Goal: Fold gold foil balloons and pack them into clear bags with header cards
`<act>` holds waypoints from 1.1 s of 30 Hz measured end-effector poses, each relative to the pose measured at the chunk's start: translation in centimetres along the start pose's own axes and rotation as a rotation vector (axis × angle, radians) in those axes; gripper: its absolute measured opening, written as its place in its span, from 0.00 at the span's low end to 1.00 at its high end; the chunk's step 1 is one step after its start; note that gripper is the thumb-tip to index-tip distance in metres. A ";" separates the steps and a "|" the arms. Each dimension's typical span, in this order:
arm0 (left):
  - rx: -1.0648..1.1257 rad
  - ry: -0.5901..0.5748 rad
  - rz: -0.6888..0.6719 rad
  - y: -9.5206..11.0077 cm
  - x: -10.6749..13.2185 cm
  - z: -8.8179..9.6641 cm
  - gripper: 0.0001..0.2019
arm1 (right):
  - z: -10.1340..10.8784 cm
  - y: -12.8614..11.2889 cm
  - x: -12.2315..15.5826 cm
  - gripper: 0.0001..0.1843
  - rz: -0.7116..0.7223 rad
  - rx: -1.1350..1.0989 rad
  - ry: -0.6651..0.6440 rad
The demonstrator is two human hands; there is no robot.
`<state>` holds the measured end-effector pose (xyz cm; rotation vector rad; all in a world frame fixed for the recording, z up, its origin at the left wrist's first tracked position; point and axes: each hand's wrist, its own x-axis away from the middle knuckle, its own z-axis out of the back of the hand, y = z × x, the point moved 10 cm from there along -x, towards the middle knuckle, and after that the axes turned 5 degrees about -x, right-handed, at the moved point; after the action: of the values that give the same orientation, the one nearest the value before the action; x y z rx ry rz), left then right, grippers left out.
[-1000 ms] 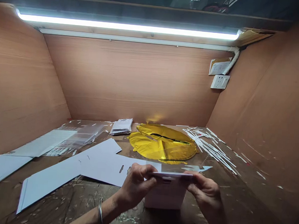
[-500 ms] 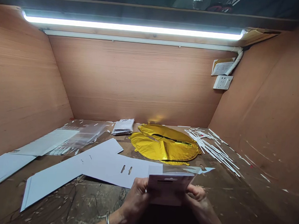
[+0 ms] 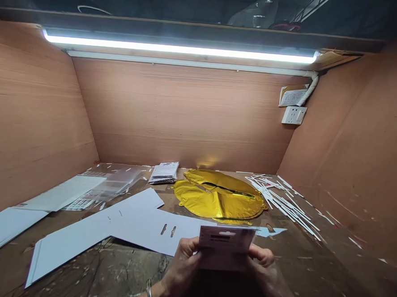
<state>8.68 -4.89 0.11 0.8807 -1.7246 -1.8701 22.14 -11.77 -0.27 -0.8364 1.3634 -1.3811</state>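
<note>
Between my two hands, near the front of the table, stands a header card [image 3: 226,249] with a hang slot at its top, in what looks like a clear plastic sleeve. My left hand [image 3: 185,259] grips its left edge, thumb at the side. On the opposite edge my right hand [image 3: 263,264] pinches it in the same way. The fingers behind the card are hidden, and its lower part lies in shadow. Just beyond the card is a flat gold foil balloon pile [image 3: 220,203]. White card sheets [image 3: 140,219] with punched slots spread out by my left hand.
A stack of small printed packs [image 3: 164,172] sits at the back. Clear plastic sleeves [image 3: 117,181] and more white sheets [image 3: 8,224] lie at left. Thin white strips [image 3: 285,205] are scattered at right. Wooden walls and a lit tube [image 3: 177,49] enclose the table.
The clear plastic flap that stood above the card no longer sticks up; the top edge looks flush. Both hands keep their hold. The whole view has shifted slightly.
</note>
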 end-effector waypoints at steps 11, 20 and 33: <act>-0.080 0.012 0.051 -1.6 -0.2 0.3 0.11 | -0.7 2.9 -0.6 0.14 -0.003 0.006 -0.048; 0.051 0.150 0.199 -2.5 -2.1 2.8 0.29 | -2.2 1.1 -4.3 0.15 -0.076 0.241 -0.056; -1.520 -0.230 -0.210 -4.6 -2.9 1.0 0.33 | 18.7 2.4 -9.2 0.20 -0.186 1.051 0.584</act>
<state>10.41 -1.57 -4.02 0.1738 0.0705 -2.6321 42.81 -8.36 1.32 0.1723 0.7304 -2.2623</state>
